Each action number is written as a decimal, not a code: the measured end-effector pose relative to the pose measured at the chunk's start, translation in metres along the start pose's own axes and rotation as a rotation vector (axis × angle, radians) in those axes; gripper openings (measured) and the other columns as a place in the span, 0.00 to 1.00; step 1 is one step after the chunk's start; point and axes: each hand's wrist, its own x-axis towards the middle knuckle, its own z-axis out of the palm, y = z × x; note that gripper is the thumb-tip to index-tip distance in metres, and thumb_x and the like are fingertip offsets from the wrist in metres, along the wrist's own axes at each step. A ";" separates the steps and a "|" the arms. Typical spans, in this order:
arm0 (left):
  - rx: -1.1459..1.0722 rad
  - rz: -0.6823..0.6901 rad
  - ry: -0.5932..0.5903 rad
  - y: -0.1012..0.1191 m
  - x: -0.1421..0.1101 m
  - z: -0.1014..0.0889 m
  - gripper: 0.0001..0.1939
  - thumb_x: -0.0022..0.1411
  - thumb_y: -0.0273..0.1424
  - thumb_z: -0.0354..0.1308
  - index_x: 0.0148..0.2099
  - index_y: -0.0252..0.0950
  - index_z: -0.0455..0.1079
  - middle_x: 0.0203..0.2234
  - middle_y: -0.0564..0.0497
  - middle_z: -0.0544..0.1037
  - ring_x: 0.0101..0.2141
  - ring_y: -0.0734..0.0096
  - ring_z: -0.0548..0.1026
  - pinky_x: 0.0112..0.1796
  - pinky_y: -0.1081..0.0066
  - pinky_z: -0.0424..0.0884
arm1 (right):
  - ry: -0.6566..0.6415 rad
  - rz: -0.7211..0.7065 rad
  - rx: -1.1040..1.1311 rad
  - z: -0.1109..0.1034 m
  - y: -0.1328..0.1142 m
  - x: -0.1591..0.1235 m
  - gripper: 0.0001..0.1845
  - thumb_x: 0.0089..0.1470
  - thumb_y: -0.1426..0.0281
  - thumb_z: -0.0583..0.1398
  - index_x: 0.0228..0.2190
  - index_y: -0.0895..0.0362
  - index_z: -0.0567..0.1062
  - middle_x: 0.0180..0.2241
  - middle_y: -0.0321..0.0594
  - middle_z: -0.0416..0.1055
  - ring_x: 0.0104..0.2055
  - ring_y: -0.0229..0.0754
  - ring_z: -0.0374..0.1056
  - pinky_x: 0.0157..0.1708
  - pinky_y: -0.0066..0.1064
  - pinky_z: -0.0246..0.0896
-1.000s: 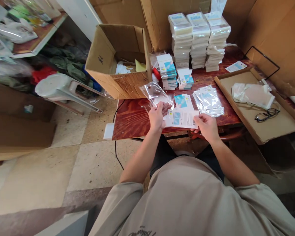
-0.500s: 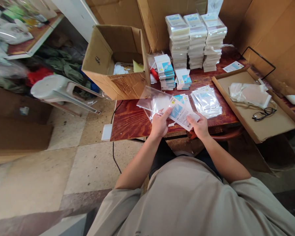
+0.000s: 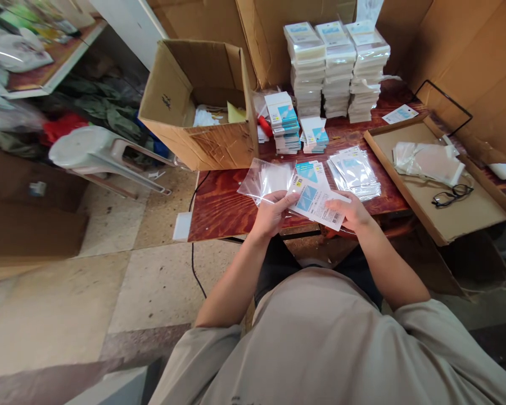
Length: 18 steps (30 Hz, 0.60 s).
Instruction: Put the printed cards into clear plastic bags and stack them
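Note:
A white and blue printed card (image 3: 314, 203) lies tilted between my two hands, over the table's front edge. My left hand (image 3: 273, 211) is closed at its left end, thumb on top. A clear plastic bag (image 3: 256, 179) spreads out beyond those fingers; how far the card sits inside it I cannot tell. My right hand (image 3: 349, 210) pinches the card's right end, thumb above and fingers underneath. Partly hidden behind the card are more blue and white cards (image 3: 314, 170) on the table. Just right of them lies a pile of bagged cards (image 3: 355, 173).
Three tall stacks of packaged cards (image 3: 336, 67) stand at the back, with shorter card stacks (image 3: 283, 124) before them. An open cardboard box (image 3: 219, 147) stands left. To the right, a shallow cardboard tray (image 3: 442, 219) holds clear bags and eyeglasses (image 3: 452, 195). A white stool (image 3: 78, 147) stands farther left.
The card has shifted slightly right and turned flatter towards me. My right hand has moved a little right with it. The clear bag by my left hand has also shifted slightly.

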 end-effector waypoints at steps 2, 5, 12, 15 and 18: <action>-0.015 -0.004 0.012 -0.001 0.000 0.001 0.28 0.44 0.50 0.82 0.35 0.31 0.80 0.29 0.46 0.83 0.27 0.66 0.81 0.29 0.68 0.80 | 0.040 -0.014 -0.039 0.005 0.001 0.002 0.29 0.41 0.53 0.79 0.40 0.57 0.84 0.34 0.42 0.83 0.31 0.47 0.79 0.30 0.37 0.76; -0.060 0.037 0.075 -0.007 -0.003 0.005 0.29 0.44 0.49 0.83 0.35 0.32 0.79 0.31 0.44 0.85 0.31 0.60 0.84 0.33 0.64 0.83 | 0.182 -0.087 -0.072 0.017 0.006 0.006 0.31 0.40 0.48 0.79 0.38 0.56 0.81 0.33 0.40 0.82 0.29 0.44 0.77 0.28 0.35 0.76; -0.084 0.065 0.128 -0.011 -0.007 0.003 0.28 0.46 0.49 0.83 0.37 0.32 0.80 0.34 0.41 0.86 0.44 0.48 0.86 0.46 0.55 0.85 | -0.011 -0.059 -0.180 0.014 0.007 0.001 0.30 0.47 0.46 0.76 0.37 0.57 0.80 0.27 0.37 0.79 0.20 0.35 0.68 0.15 0.25 0.60; -0.069 0.090 0.101 -0.013 -0.007 0.002 0.27 0.49 0.49 0.81 0.40 0.33 0.81 0.36 0.41 0.87 0.49 0.48 0.85 0.50 0.55 0.83 | 0.085 -0.096 -0.214 0.016 0.011 -0.001 0.29 0.48 0.44 0.75 0.30 0.57 0.78 0.21 0.36 0.75 0.16 0.34 0.64 0.14 0.26 0.59; -0.052 0.166 0.104 -0.019 -0.008 0.007 0.26 0.53 0.49 0.80 0.43 0.34 0.82 0.42 0.42 0.87 0.51 0.50 0.84 0.55 0.54 0.80 | 0.275 -0.166 -0.221 0.026 0.018 0.003 0.30 0.45 0.43 0.76 0.28 0.56 0.78 0.24 0.38 0.78 0.20 0.38 0.70 0.17 0.29 0.65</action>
